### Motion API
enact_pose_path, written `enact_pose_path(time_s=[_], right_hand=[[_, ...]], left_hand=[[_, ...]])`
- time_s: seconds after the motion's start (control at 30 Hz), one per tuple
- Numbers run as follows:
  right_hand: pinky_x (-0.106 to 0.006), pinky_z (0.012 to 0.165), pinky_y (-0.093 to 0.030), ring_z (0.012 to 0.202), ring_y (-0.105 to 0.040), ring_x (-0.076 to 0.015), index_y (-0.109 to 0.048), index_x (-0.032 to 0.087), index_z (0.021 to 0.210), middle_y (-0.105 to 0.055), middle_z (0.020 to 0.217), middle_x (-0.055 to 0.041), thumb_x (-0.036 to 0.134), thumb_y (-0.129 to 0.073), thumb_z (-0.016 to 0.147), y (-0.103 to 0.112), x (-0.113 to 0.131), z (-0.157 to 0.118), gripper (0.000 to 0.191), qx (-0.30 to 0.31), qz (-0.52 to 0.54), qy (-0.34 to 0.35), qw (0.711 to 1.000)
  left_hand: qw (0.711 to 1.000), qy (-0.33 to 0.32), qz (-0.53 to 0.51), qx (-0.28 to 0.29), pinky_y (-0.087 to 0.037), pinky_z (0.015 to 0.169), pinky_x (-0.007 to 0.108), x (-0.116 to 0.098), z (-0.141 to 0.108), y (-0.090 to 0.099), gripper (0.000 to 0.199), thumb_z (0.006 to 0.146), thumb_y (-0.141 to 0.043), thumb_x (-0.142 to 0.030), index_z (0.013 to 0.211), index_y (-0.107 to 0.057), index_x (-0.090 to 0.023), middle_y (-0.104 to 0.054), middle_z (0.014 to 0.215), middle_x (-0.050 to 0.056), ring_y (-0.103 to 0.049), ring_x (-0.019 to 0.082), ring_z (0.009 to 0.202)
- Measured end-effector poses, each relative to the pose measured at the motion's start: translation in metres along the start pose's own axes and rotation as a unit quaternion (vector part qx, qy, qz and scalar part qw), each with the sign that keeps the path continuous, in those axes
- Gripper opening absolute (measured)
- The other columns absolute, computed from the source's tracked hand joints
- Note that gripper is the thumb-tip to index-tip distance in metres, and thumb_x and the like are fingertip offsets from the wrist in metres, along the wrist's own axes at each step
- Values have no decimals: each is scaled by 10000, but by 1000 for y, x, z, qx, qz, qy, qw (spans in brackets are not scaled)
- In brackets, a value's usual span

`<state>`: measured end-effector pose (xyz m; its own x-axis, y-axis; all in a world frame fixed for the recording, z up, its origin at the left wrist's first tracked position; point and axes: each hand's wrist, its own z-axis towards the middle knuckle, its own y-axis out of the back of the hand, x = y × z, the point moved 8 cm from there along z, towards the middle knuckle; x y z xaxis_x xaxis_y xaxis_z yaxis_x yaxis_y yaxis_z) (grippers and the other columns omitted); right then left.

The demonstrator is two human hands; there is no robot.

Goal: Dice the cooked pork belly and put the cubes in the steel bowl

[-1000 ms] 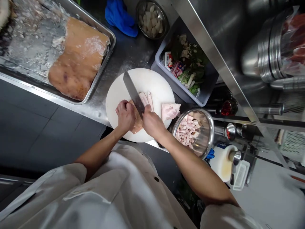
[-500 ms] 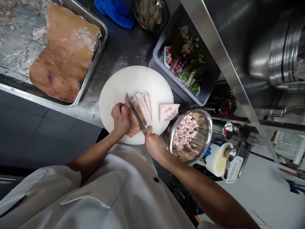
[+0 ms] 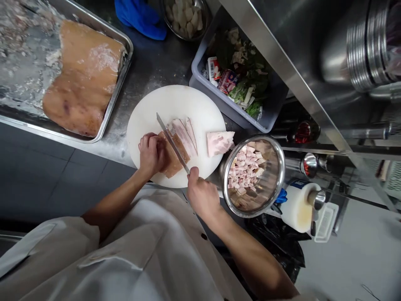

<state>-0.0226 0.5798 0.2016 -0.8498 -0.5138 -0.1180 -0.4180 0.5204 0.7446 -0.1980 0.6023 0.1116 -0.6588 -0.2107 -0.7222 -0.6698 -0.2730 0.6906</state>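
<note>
A round white cutting board (image 3: 147,106) carries a brown-skinned piece of meat (image 3: 173,165). My left hand (image 3: 151,154) presses on the left part of this piece with its fingers curled. In my right hand (image 3: 203,193) is the handle of a long knife (image 3: 173,144), whose blade lies slantwise across the meat. Pale cut slices (image 3: 187,136) lie just right of the blade. Another chunk of meat (image 3: 219,143) rests at the board's right edge. Beside it a steel bowl (image 3: 279,167) holds several pink-white meat cubes (image 3: 244,169).
A metal tray (image 3: 108,121) with a large skin-on slab (image 3: 86,75) is at the upper left. Behind the board are a blue cloth or glove (image 3: 140,19), a small bowl of pale pieces (image 3: 184,19) and a grey bin (image 3: 232,104) of scraps. A steel shelf (image 3: 291,67) runs along the right.
The camera view has shifted slightly. The knife blade has changed its angle a little and sits nearer the edge of the slices. Both hands keep their grips.
</note>
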Motion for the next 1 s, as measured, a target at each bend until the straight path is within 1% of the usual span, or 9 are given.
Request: enact_pose_path(time_s=[0.07, 0.17, 0.27, 0.37, 0.5, 0.6, 0.73, 0.9, 1.0], right_hand=[[-244, 594, -530, 680, -751, -227, -429, 124, 1263, -728, 727, -78, 155, -418, 1015, 4, -1, -15, 250, 8, -5, 1, 1000], [-227, 585, -529, 685, -753, -216, -418, 124, 1280, -736, 736, -83, 133, -427, 1005, 4, 3, -24, 275, 17, -16, 10, 1000], [-219, 584, -533, 701, -755, -209, -445, 131, 1258, -742, 759, -96, 131, -419, 1005, 2, 11, -24, 254, 22, -20, 26, 999], [-217, 592, -539, 710, -759, -209, -472, 132, 1238, -742, 776, -111, 141, -419, 1006, 1, 16, -22, 238, 16, -16, 31, 999], [-204, 600, -545, 709, -759, -201, -472, 124, 1250, -741, 772, -115, 131, -425, 997, 1, 17, -23, 258, 18, -8, 34, 999], [-221, 595, -559, 707, -760, -210, -473, 121, 1244, -744, 772, -115, 115, -401, 996, 4, 15, -21, 259, 29, -6, 35, 999], [-243, 614, -581, 737, -769, -226, -462, 101, 1268, -749, 779, -122, 90, -387, 991, 13, 12, -12, 288, 49, -5, 26, 998], [-271, 642, -598, 774, -777, -243, -448, 77, 1299, -754, 810, -140, 62, -367, 990, 30, 18, -1, 320, 65, -12, 29, 997], [-303, 646, -607, 783, -778, -257, -458, 88, 1284, -755, 818, -135, 53, -339, 993, 40, 23, 3, 316, 80, -10, 23, 997]], left_hand=[[999, -34, 7, 10, -366, 993, 487, 3, 0, 2, 211, 844, -496, -193, 1046, -557, -208, -569, 1174, 150, -498, 292, 1131], [997, -59, 37, 22, -332, 1032, 533, 7, -1, 4, 239, 791, -550, -212, 1029, -573, -210, -572, 1175, 152, -484, 319, 1141], [996, -69, 47, 31, -326, 1037, 546, 8, -4, 2, 265, 770, -560, -213, 1034, -578, -211, -566, 1187, 159, -470, 333, 1151], [996, -72, 47, 34, -330, 1039, 538, 7, -6, 0, 273, 777, -553, -207, 1049, -581, -209, -553, 1206, 163, -455, 336, 1172], [997, -63, 41, 27, -333, 1033, 530, 7, -7, -1, 260, 798, -541, -198, 1054, -588, -203, -536, 1208, 165, -455, 328, 1168], [997, -59, 42, 21, -336, 1021, 526, 6, -7, -2, 263, 807, -537, -196, 1064, -590, -199, -530, 1199, 169, -458, 324, 1157], [997, -61, 43, 15, -337, 1012, 523, 5, -6, -2, 274, 815, -526, -193, 1081, -591, -196, -534, 1162, 163, -467, 316, 1141], [997, -74, 37, 9, -357, 985, 515, 4, -7, -2, 244, 805, -532, -179, 1044, -583, -193, -534, 1134, 161, -476, 306, 1099], [996, -86, 29, -15, -373, 956, 507, 1, -8, -1, 222, 787, -543, -159, 1004, -575, -194, -532, 1101, 154, -471, 301, 1065]])
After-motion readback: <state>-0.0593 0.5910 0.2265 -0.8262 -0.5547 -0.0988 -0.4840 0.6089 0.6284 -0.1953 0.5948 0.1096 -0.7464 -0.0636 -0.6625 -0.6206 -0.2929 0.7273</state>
